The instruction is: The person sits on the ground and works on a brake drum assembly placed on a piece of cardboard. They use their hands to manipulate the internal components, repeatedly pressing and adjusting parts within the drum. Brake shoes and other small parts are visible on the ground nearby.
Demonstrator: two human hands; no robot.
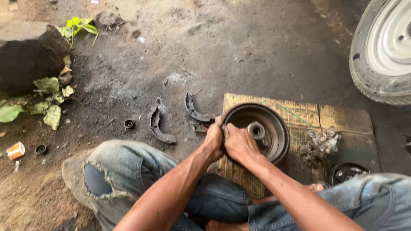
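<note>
Head view: torn jeans (128, 179) nearest, knees spread, both forearms running forward between them. Left hand (213, 141) and right hand (239, 143) meet, knuckles touching, at the near-left rim of the drum (257, 132). Both are curled over that rim; left fingers (219, 124) hook the edge, right fingers closed on it beside them. Drum is tilted up on edge, open face toward the person, hub visible inside, just right of the right hand. It rests on a cardboard sheet (299, 115) under and right of the hands.

Right of the right hand: crumpled rag (319, 143) on the cardboard, dark round cap (344, 171) nearer the right knee.

Left of the left hand: two brake shoes (160, 126) on the dirt, one touching-close to the drum rim, other further left. Small ring (128, 123) beyond that, another small cap (40, 149) and an orange can (16, 150) far left.

Farther out: leaves (47, 98) and a rock (25, 55) far left, wheel (383, 51) far right.
</note>
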